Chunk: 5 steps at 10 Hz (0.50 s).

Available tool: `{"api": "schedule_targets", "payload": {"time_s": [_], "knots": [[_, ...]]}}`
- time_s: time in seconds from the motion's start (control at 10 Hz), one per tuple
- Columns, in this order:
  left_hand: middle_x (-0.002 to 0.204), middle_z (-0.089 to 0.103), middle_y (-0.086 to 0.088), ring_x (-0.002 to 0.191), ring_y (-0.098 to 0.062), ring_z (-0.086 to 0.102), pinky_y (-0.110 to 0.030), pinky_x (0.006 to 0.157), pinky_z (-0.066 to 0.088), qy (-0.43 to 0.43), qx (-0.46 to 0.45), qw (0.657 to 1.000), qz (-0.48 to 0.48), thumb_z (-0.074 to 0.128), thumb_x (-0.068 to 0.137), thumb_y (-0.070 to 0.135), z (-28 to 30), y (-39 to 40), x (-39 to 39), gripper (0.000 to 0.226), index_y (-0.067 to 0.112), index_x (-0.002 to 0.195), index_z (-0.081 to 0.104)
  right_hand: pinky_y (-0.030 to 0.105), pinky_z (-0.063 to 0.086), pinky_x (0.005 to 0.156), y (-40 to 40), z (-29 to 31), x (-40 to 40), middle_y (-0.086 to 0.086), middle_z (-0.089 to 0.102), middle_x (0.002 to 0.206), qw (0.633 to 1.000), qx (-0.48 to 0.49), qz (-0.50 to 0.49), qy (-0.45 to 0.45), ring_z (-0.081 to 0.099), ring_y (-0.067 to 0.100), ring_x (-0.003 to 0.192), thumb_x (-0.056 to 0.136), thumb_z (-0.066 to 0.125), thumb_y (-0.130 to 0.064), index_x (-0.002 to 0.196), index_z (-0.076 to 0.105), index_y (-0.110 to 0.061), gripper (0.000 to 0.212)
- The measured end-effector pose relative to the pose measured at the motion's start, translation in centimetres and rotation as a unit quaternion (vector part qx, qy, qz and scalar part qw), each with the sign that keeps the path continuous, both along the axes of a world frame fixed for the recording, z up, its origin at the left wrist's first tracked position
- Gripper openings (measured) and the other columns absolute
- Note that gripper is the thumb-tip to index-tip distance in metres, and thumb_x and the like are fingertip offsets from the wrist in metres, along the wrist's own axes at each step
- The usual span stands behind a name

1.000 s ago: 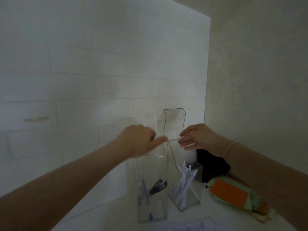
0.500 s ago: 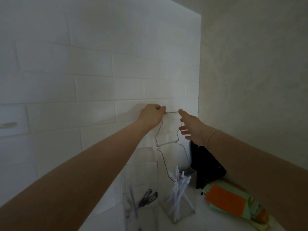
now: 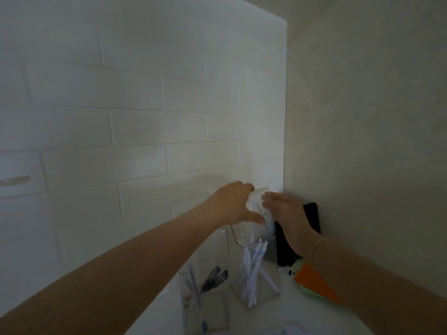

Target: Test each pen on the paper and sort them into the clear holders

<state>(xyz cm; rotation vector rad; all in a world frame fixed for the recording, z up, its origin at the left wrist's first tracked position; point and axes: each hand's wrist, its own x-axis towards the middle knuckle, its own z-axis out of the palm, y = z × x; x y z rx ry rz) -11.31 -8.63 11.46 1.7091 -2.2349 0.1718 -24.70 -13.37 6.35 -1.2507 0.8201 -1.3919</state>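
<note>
Your two hands meet at a clear panel (image 3: 260, 213) held up vs the white tiled wall (image 3: 145, 131), close to the corner where it joins the plain beige wall (image 3: 362, 117).

Left hand (image 3: 232, 204): fingers on the panel's top-left edge, thumb spread below it. Looks like it holds the panel, but blur means I can't tell if the grip is clenched on it.

Right hand (image 3: 283, 209): fingers straight, laid flat on the panel's right side, grip released.

Everything else placed relative to the panel:
- Directly below it, on the white bench (image 3: 287, 308), a clear holder (image 3: 256, 284) w/ several white pens (image 3: 251, 264) leaning in it.
- Below and left, a taller clear holder (image 3: 205, 296) w/ dark-clipped pens (image 3: 215, 278) and a blue pen inside.
- Right of it, behind your right hand, a black object (image 3: 313, 216) stands vs the beige wall.
- Below and right, a stack of orange and green paper pads (image 3: 314, 282) lies on the bench near your right forearm.
- Far below, at the bottom edge, a bit of paper (image 3: 285, 331) w/ scribbles, mostly cut off.

Room is dim; tile joints run in a brick pattern, w/ a scuffed mark (image 3: 17, 180) on one tile far left of the panel.
</note>
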Motion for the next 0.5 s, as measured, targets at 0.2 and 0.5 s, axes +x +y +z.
{"api": "schedule_targets", "payload": {"time_s": [0.2,0.5], "knots": [[0.119,0.046,-0.011,0.107,-0.028,0.048,-0.038,0.081,0.043,-0.178,-0.041,0.983,0.033,0.076,0.07,0.044,-2.5,0.7,-1.6,0.074,0.01,0.124,0.039,0.014,0.052,0.064,0.9,-3.5,0.0,0.008,0.065,0.086,0.997,-0.052,-0.052,0.001,0.06,0.015,0.075,0.092,0.053,-0.001,0.101,0.065,0.002,0.015],[0.131,0.038,-0.015,0.116,-0.032,0.041,-0.035,0.078,0.037,-0.267,-0.079,0.958,0.064,0.067,0.083,0.024,-3.5,2.9,-5.1,0.063,0.006,0.131,0.03,0.042,0.048,0.096,0.5,-5.9,-2.1,0.012,0.064,0.114,0.975,-0.048,-0.045,0.212,0.061,0.028,0.106,0.096,0.049,-0.017,0.117,0.061,-0.012,0.025]]}}
